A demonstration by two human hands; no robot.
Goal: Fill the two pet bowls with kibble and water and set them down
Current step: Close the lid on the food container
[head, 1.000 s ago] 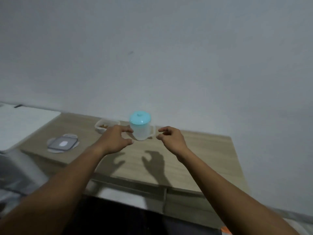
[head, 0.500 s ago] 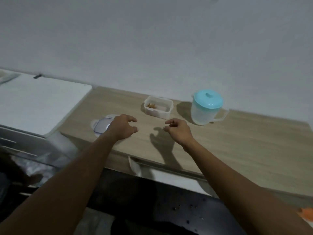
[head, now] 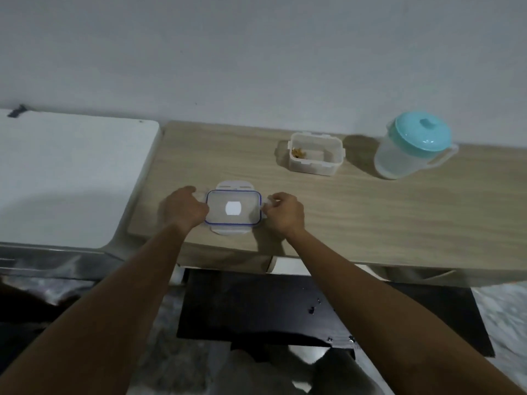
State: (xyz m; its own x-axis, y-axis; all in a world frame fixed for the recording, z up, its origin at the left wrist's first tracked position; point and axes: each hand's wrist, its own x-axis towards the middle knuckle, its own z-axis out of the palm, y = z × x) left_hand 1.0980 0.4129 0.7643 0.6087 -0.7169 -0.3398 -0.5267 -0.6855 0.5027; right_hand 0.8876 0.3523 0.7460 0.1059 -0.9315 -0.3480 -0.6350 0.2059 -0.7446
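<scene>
A clear container lid (head: 233,208) with a blue seal and four clip flaps lies flat near the front edge of the wooden table (head: 356,212). My left hand (head: 184,208) grips its left flap and my right hand (head: 282,210) pinches its right flap. Farther back stands an open clear container (head: 315,153) with a little brown kibble in one corner. To its right is a translucent water jug (head: 410,146) with a turquoise lid and its handle facing right. No pet bowls are in view.
A white surface (head: 65,172) adjoins the table on the left. A grey wall runs behind the table. Below the table's front edge lies a dark mat (head: 256,306) with a few scattered crumbs.
The view has swung down and left. Both hands moved from mid-air in front of the jug to the lid near the front edge and closed on its side flaps.
</scene>
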